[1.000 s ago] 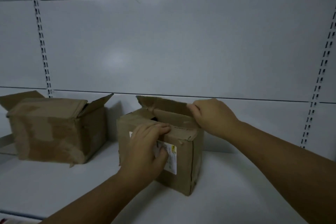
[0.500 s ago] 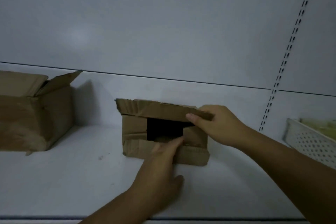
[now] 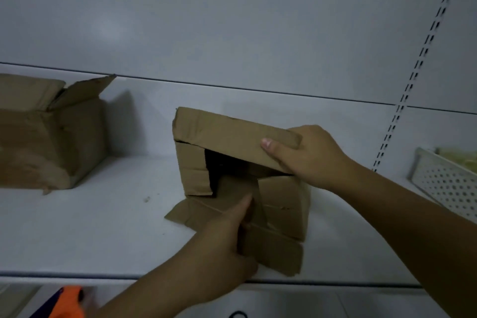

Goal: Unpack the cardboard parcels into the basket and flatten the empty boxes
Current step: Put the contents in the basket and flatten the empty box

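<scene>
A small brown cardboard box (image 3: 192, 162) lies tipped on its side on the white shelf (image 3: 103, 227), its dark opening facing me. My right hand (image 3: 307, 155) grips the upper flap at its right end, thumb on top. My left hand (image 3: 229, 245) holds the lower flap, which is folded out flat toward the shelf's front edge. A second, larger cardboard box (image 3: 51, 134) stands at the far left with its flaps up. A white perforated basket (image 3: 446, 183) sits at the right edge, pale contents showing inside.
The shelf's grey back panel (image 3: 232, 33) rises close behind the boxes, with a slotted upright (image 3: 413, 80) at the right. Below the shelf's front edge, an orange object (image 3: 69, 302) shows at the bottom left.
The small box went from upright to lying on its side. My left hand moved from the labelled front to the lower flap and pulled it out; my right hand lifted the upper flap.
</scene>
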`<control>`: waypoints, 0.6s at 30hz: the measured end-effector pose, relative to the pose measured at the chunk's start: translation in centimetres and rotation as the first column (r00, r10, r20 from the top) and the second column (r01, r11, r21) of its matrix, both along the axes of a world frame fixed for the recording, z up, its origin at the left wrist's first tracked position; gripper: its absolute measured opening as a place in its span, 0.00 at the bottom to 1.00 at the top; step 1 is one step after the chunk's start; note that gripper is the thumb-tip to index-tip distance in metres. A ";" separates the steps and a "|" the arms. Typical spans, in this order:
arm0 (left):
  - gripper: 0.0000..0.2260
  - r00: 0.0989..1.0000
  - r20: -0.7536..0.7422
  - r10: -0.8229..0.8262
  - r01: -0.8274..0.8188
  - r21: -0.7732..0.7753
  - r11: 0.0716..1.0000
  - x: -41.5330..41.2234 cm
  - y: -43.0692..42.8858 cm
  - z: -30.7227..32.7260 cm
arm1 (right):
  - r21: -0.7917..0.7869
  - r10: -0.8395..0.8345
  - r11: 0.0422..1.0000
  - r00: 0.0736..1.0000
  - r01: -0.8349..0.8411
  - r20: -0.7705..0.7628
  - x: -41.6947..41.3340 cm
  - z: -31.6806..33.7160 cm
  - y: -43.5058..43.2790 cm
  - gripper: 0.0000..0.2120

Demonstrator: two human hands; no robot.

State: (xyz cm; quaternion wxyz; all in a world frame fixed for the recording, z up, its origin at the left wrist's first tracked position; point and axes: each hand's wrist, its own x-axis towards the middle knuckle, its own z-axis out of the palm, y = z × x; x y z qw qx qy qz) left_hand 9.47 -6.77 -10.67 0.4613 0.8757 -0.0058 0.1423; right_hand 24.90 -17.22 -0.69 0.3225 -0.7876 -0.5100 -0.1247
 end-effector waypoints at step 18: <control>0.45 0.670 0.016 0.743 -0.710 -0.280 0.646 0.8 8.5 3.5 | -0.024 0.012 1.000 1.000 -0.012 0.004 0.1 -0.4 1.9 0.27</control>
